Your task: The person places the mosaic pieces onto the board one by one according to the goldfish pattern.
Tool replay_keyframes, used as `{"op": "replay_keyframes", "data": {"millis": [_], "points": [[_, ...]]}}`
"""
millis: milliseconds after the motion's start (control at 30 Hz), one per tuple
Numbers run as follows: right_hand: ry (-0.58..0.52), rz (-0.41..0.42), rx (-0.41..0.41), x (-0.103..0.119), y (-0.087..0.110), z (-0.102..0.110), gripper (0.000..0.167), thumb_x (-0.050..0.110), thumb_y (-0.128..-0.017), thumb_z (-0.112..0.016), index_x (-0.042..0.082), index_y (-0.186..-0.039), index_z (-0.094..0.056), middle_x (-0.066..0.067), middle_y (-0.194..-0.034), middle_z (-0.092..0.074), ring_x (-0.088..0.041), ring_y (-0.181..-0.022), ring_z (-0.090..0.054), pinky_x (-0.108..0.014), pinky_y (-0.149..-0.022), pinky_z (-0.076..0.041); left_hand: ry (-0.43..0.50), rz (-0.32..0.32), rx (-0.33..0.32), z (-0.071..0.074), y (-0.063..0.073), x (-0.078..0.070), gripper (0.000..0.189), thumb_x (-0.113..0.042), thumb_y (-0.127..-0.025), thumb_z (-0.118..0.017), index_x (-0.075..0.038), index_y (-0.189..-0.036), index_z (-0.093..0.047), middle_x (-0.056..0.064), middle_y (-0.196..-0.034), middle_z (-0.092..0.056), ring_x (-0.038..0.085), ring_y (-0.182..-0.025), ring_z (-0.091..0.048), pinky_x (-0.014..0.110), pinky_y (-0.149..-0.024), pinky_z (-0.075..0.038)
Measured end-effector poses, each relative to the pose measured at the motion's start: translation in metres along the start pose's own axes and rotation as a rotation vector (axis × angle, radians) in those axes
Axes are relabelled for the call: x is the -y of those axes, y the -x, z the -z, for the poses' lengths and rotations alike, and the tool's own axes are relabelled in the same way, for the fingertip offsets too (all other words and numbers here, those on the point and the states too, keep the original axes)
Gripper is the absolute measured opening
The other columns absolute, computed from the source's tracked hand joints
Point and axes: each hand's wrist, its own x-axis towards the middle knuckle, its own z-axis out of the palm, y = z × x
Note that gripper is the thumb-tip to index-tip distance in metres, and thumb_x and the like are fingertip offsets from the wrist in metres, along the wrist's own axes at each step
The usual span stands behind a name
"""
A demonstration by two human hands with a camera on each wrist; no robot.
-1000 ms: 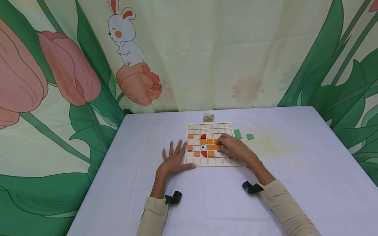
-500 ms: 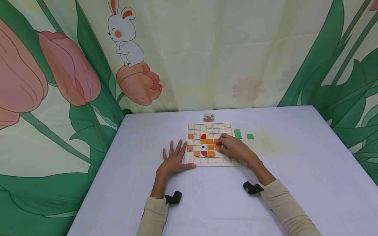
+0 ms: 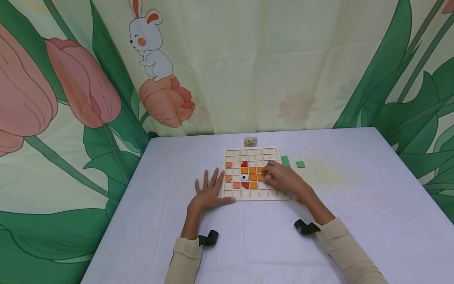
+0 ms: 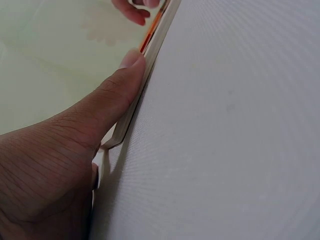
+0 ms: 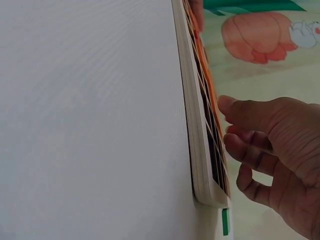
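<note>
A pale wooden grid board [image 3: 262,193] lies on the table, with orange square tiles [image 3: 253,184], red curved pieces [image 3: 244,164], a white eye tile [image 3: 244,177] and several light orange discs [image 3: 228,165] in its cells. My left hand [image 3: 208,195] lies with fingers spread at the board's left side, its thumb resting on the near left corner. Over the rightmost orange tiles is my right hand [image 3: 285,178], fingers loosely bent. In the right wrist view, thumb and fingertips stand apart with nothing visible between them, the thumb close to an orange tile [image 5: 212,95].
Green pieces [image 3: 300,164] lie right of the board. A small grid-patterned object [image 3: 250,141] sits behind it. Part of an orange piece [image 3: 299,201] shows beneath my right wrist. A printed curtain [image 3: 248,79] hangs behind the white-covered table [image 3: 255,240].
My right hand and forearm have shifted slightly to the right, its fingertips drawing back a little from the orange tiles. The left hand and the board have stayed still.
</note>
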Motion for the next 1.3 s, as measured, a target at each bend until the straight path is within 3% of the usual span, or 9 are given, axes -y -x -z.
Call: {"op": "replay_keyframes", "data": {"millis": [333,1100,1300], "points": [[-0.030,-0.080,-0.003,-0.010,0.029,0.013,0.034,0.026,-0.087,-0.075,0.006,-0.114,-0.069,-0.004,-0.107,-0.061,-0.017,-0.085,-0.054,-0.031,-0.076,-0.051,0.004,0.005,0.007,-0.001,0.000,0.001,0.112,-0.074,-0.075,-0.064,-0.026,-0.159,-0.007,0.001,-0.165,0.005,0.033,-0.147,0.020,0.067,-0.109,0.011],[0.035,-0.048,0.039,-0.037,0.086,0.027,0.047,0.039,-0.072,-0.086,0.008,-0.104,-0.070,0.005,-0.091,-0.056,-0.009,-0.071,-0.047,-0.024,-0.060,-0.041,0.000,-0.001,0.015,0.000,-0.001,0.002,0.111,-0.073,-0.077,-0.063,-0.025,-0.159,-0.006,0.002,-0.165,0.005,0.034,-0.146,0.020,0.067,-0.108,0.010],[0.005,-0.046,0.055,-0.044,0.095,0.028,0.035,0.031,-0.074,-0.086,0.012,-0.100,-0.071,0.008,-0.087,-0.056,-0.009,-0.073,-0.050,-0.024,-0.063,-0.046,-0.004,0.001,0.010,-0.002,-0.002,0.002,0.111,-0.074,-0.076,-0.063,-0.026,-0.159,-0.007,0.001,-0.165,0.005,0.033,-0.147,0.020,0.067,-0.109,0.010]]}}
